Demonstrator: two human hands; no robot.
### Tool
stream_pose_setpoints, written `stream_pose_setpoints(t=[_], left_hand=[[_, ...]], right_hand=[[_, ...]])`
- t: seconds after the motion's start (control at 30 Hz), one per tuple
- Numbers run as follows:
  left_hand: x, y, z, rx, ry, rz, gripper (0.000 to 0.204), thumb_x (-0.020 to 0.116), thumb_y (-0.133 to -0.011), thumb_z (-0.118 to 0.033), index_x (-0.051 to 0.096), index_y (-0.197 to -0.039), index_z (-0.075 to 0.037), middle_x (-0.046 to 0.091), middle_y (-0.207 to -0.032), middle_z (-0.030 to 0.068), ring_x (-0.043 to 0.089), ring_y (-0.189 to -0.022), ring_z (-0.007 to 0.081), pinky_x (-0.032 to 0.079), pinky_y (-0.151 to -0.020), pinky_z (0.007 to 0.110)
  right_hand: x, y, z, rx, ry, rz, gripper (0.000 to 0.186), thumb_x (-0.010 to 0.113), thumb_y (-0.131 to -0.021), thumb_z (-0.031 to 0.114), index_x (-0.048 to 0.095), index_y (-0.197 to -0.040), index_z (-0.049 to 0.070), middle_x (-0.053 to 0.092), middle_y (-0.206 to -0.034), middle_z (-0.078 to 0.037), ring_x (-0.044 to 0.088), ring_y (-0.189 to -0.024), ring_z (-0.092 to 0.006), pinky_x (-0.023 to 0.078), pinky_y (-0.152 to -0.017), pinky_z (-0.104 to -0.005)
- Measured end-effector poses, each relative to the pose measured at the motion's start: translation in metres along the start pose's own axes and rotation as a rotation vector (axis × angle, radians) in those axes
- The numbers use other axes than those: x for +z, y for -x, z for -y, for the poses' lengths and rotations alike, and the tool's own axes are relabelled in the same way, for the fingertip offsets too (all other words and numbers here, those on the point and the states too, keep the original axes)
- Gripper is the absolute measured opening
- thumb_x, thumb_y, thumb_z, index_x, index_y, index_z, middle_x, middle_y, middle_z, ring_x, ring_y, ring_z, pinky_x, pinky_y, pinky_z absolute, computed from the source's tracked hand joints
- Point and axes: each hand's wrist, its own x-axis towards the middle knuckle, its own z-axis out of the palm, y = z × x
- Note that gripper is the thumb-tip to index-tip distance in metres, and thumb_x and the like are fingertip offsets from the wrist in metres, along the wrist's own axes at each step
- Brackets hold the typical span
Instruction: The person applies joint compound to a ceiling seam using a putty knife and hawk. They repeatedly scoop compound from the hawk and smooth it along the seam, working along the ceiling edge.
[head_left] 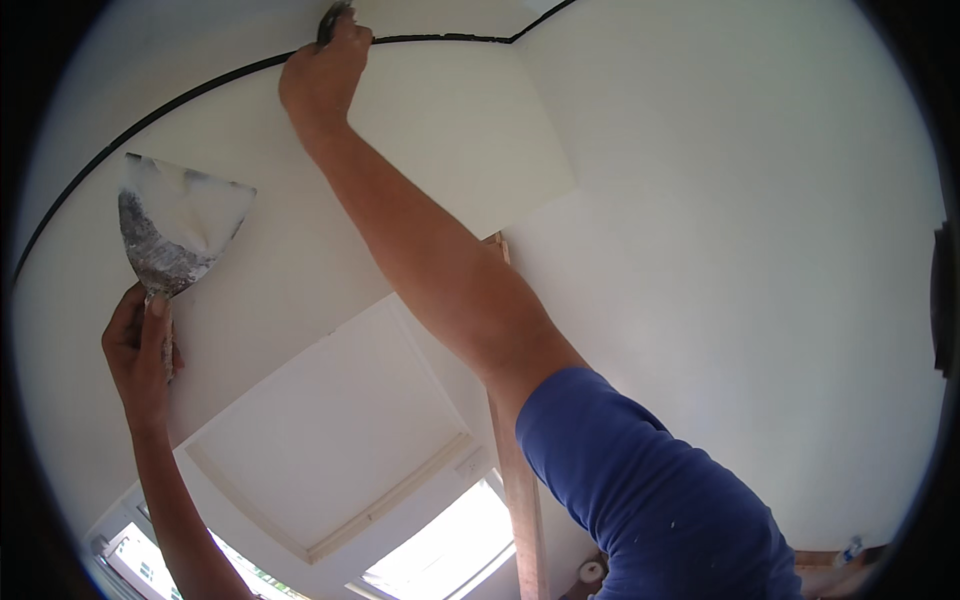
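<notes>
My left hand [140, 350] is closed around the handle of a wide putty knife [165, 265], held upright with its blade uppermost. White filler [195, 205] covers much of that blade, and its lower part is grey and smeared. Overhead, my right hand [325, 80] grips a small dark tool [332, 22]; the fingers hide most of it, so its kind cannot be made out. This hand is at the black strip [440, 38] that runs along the top of the pale wall [455, 130]. Whether the tool touches the strip cannot be told.
A plain white surface [740, 230] fills the right side. Below my arms are a recessed white panel [330, 430], a bright window [445, 545] and a wooden post [515, 480]. A plastic bottle [850, 550] stands at the lower right.
</notes>
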Motion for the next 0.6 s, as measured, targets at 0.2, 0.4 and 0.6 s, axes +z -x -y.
stream_pose_setpoints(t=[0.2,0.4,0.6], left_hand=[[0.004,0.000,0.001,0.012,0.026,-0.012,0.042,0.069,-0.102,-0.033,0.068,-0.122,0.004,0.046,-0.062,-0.0070,0.040,-0.049,0.0017,0.036,-0.043,0.021],[-0.011,-0.004,-0.007,-0.042,0.038,0.069,0.040,0.068,-0.101,-0.031,0.068,-0.122,0.003,0.052,-0.068,-0.0041,0.044,-0.051,0.0024,0.038,-0.041,0.022],[-0.038,-0.016,-0.008,-0.182,0.313,0.250,0.040,0.070,-0.098,-0.028,0.068,-0.118,0.006,0.058,-0.065,0.0006,0.047,-0.043,0.0052,0.040,-0.036,0.022]], right_hand=[[-0.065,0.020,0.016,0.055,0.058,0.201,0.044,0.047,-0.095,-0.001,0.057,-0.137,-0.006,0.067,-0.114,-0.025,0.067,-0.111,-0.0340,0.052,-0.095,-0.0425],[-0.183,0.073,0.047,0.277,-0.138,0.541,0.040,0.051,-0.102,0.005,0.055,-0.141,-0.003,0.071,-0.112,-0.016,0.072,-0.099,-0.0224,0.055,-0.087,-0.0334],[-0.183,0.070,0.101,-0.113,-0.073,0.669,0.054,0.049,-0.095,-0.013,0.055,-0.146,0.005,0.069,-0.129,-0.015,0.070,-0.117,-0.0283,0.059,-0.094,-0.0370]])
